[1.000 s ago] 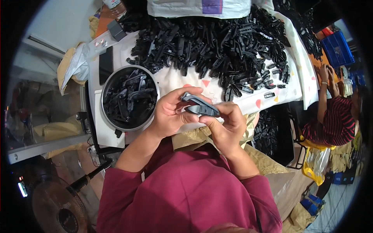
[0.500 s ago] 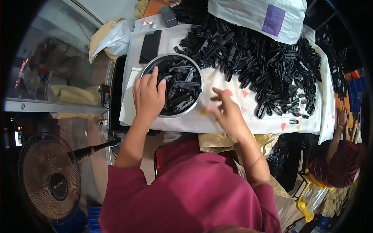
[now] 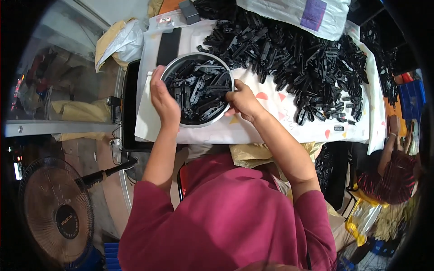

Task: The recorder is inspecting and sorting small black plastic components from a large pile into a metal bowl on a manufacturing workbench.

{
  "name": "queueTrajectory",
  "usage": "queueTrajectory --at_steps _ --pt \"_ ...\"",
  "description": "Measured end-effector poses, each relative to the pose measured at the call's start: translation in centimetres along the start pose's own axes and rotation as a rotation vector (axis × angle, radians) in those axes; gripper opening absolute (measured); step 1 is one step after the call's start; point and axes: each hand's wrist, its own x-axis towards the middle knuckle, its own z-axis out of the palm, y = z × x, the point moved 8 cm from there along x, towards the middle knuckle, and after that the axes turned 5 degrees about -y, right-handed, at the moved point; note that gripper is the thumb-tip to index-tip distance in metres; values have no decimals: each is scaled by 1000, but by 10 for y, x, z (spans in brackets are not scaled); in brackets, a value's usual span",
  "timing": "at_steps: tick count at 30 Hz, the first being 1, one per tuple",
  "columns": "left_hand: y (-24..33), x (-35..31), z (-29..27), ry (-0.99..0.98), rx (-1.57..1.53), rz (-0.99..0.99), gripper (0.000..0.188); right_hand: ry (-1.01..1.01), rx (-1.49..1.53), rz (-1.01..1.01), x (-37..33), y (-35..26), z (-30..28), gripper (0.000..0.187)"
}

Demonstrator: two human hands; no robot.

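Note:
A round metal bowl (image 3: 204, 123) stands before me on the table, full of slim black plastic pieces (image 3: 197, 89) whose exact kind I cannot make out. My left hand (image 3: 164, 100) lies along the bowl's left side, palm inward and fingers stretched upward. On the opposite side, my right hand (image 3: 244, 101) grips the rim, with its thumb and fingers bent around the edge. A wide heap of similar black pieces (image 3: 294, 54) spreads to the right of the bowl and behind it.
A black phone (image 3: 169, 46) lies behind the bowl, with a small dark box (image 3: 189, 12) beyond it. A white sack (image 3: 291, 16) rests over the heap's back. One loose piece (image 3: 339, 128) sits near the front edge. A fan (image 3: 58, 217) stands at left; another person (image 3: 391, 176) is at far right.
My right hand has moved left onto the bowl's rim. My left hand has shifted from above the bowl's front left to its outer side. The view has shifted slightly.

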Motion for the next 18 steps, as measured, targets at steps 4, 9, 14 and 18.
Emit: queueTrajectory --at_steps 4,9,14,18 --pt "37 -12 -22 88 -62 62 37 107 82 -16 -24 8 -18 39" --pt "90 -50 -20 -113 -247 347 14 311 98 -190 -118 -17 -66 41" --pt "141 -95 82 -849 -136 442 13 640 43 -319 -261 -28 -130 42" --pt "174 -166 163 -1312 -37 693 19 956 49 -329 -364 -14 -144 42"
